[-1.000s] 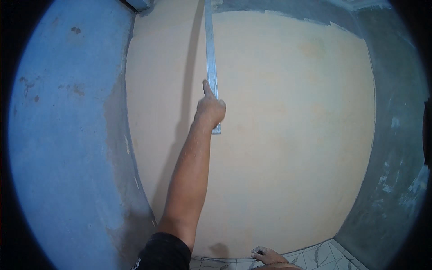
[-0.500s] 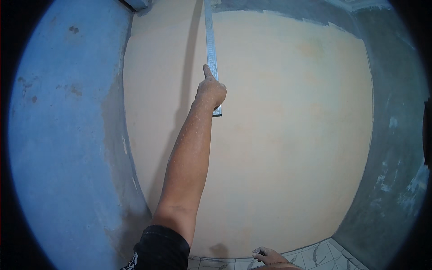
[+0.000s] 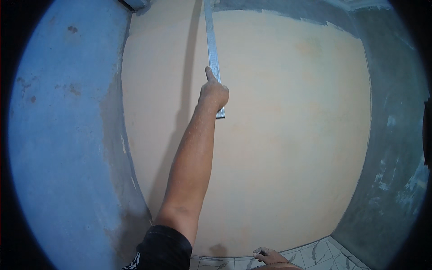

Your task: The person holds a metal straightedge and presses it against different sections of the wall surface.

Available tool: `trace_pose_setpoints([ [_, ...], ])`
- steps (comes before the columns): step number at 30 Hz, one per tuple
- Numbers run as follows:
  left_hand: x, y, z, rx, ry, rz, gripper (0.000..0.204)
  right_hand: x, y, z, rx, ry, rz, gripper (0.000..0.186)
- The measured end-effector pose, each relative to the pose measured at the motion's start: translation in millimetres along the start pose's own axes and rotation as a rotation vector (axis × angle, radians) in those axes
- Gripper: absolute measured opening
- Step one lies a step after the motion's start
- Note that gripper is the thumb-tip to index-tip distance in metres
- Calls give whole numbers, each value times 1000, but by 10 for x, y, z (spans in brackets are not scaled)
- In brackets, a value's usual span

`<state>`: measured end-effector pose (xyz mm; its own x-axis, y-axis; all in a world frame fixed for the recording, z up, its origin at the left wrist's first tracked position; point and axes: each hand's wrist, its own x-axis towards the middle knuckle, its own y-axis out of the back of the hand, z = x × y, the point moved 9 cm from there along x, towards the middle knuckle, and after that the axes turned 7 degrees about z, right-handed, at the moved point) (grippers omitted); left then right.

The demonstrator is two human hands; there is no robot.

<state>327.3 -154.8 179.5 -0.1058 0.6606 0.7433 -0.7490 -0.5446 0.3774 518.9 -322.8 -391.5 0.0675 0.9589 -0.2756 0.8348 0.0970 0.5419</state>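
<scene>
Metal bar (image 3: pixel 210 40), one, long, straight, silvery: the piece is standing close to upright in front of the cream wall (image 3: pixel 292 139), its upper part running to the top edge of the view and its lower end showing just below the left hand (image 3: pixel 214 93). The left hand is closing around the bar near that lower end, one digit lying extended upward along the bar's left edge and the others wrapping it, partly out of sight; nearly all of the visible length is rising above the hand. Whether the bar is touching the wall cannot be told; its shadow (image 3: pixel 188 67) is falling on the cream face to the left. The left forearm (image 3: pixel 191 153) is reaching up from a black sleeve (image 3: pixel 165 246), speckled with pale dust. The right hand (image 3: pixel 269 256), whitened at the fingers, is hanging low at the bottom edge, well apart from the bar, below it and to its right; its fingers are bending inward, and whether they are pinching anything cannot be told. Surroundings: a blue wall (image 3: pixel 63 135) with worn patches is standing at left, a grey wall (image 3: pixel 391 135) with white smears at right; a grey band (image 3: pixel 292 8) is edging the cream face above, and pale veined floor tiles (image 3: pixel 310 255) are lying below.
</scene>
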Motion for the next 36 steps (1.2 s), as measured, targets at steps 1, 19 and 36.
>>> trace_pose_setpoints([
  [1, -71, -44, -57, -20, -12, 12, 89, -2, -16, 17, -1, 1, -3, 52],
  [19, -143, -60, 2, 70, -99, 49, 91, -63, -95, 53, -63, 37, -12, 50],
  [36, -1558, -941, -842, -95, -2, -95, 92, 435, -536, 347, -93, 203, -45, 51],
])
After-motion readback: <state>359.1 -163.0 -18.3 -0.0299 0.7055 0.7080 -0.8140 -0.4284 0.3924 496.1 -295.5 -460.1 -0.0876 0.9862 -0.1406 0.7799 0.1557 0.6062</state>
